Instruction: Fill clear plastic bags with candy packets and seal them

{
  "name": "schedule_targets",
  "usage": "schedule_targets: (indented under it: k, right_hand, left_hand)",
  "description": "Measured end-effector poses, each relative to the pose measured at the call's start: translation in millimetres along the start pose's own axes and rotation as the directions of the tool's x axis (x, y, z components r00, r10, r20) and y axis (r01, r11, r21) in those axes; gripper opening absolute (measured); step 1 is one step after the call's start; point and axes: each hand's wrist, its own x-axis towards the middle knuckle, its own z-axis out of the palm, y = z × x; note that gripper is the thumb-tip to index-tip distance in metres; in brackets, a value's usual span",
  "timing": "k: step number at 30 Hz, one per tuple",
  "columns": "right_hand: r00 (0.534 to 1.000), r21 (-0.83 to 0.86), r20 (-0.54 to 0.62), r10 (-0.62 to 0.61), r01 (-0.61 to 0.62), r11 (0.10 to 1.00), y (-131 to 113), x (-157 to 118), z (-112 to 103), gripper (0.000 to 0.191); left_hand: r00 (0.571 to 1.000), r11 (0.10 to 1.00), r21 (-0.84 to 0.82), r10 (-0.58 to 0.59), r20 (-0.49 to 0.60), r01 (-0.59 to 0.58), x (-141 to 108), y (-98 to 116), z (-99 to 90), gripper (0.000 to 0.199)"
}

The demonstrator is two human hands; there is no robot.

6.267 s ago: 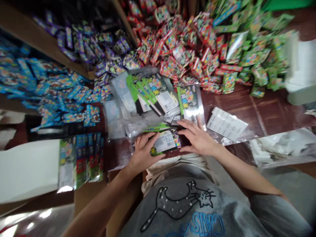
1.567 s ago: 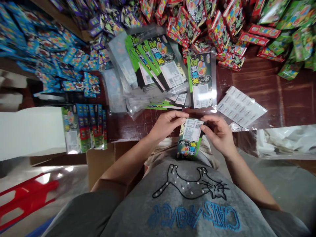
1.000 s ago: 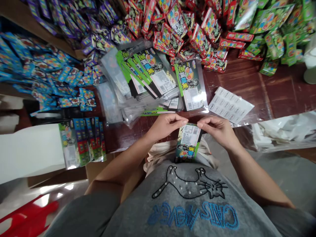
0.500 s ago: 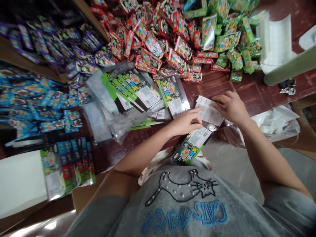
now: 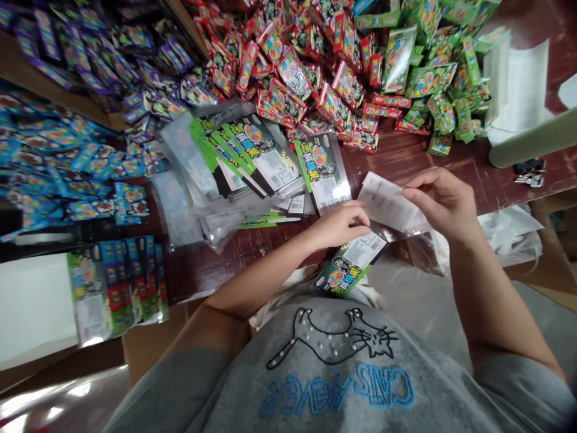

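A white printed label sheet (image 5: 388, 203) lies at the front edge of the table. My right hand (image 5: 444, 201) is raised at its right side, thumb and forefinger pinched on the sheet's upper edge. Curled at the sheet's left end is my left hand (image 5: 340, 225); whatever is under its fingertips is hidden. Just below that hand, a flat clear bag with a black and green printed card (image 5: 349, 264) juts over the table edge towards my shirt. A similar flat bag (image 5: 322, 171) lies beyond my left hand.
Overlapping printed bags (image 5: 256, 153) lie left of centre. Small packs are heaped behind: red (image 5: 288, 78), green (image 5: 433, 78), purple (image 5: 99, 60) and blue (image 5: 58, 162). Filled bags (image 5: 121, 288) sit at the left. A pale green tube (image 5: 532, 138) and keys (image 5: 529, 174) are at the right.
My right hand has lifted from lying on the label sheet and moved right, its fingers now pinched. My left forefinger, stretched over the sheet before, has drawn back and curled.
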Motion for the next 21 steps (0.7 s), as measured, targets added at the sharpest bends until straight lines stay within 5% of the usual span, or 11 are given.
schedule_targets:
  k: [2,5,7,9,14,17,21]
  right_hand:
    - [0.975,0.183,0.155,0.158,-0.186,0.965,-19.4,-5.8,6.8,0.037]
    - [0.844,0.318,0.460,0.277,-0.447,0.836,-41.3,-12.6,26.0,0.051]
    - [0.788,0.341,0.540,0.294,-0.525,0.780,-48.6,-15.0,42.6,0.053]
    - [0.782,0.355,0.554,0.286,-0.532,0.769,-50.3,-16.1,58.9,0.056]
    - [0.830,0.276,0.523,0.196,-0.383,0.882,-44.2,-20.2,83.7,0.063]
    - [0.922,0.051,0.378,0.089,-0.116,0.992,-48.0,-29.6,90.1,0.066]
    - [0.953,-0.340,0.277,-0.122,0.216,0.915,-64.0,-45.0,103.0,0.050]
  left_hand:
    - [1.000,0.992,-0.122,-0.018,-0.007,0.017,-19.1,2.5,-7.2,0.008]
    - [0.998,0.972,-0.230,-0.054,-0.020,0.048,-46.8,6.0,-19.0,0.012]
    - [0.996,0.972,-0.228,-0.072,-0.059,0.057,-59.9,7.0,-23.4,0.010]
    - [0.992,0.975,-0.213,-0.083,-0.094,0.061,-68.2,7.0,-24.3,0.010]
    - [0.986,0.977,-0.210,-0.061,-0.157,0.028,-81.2,6.8,-23.3,0.010]
    - [0.981,0.982,-0.190,-0.046,-0.186,0.010,-91.4,7.3,-25.2,0.009]
    - [0.970,0.986,-0.165,-0.034,-0.239,-0.006,-106.7,6.6,-25.1,0.014]
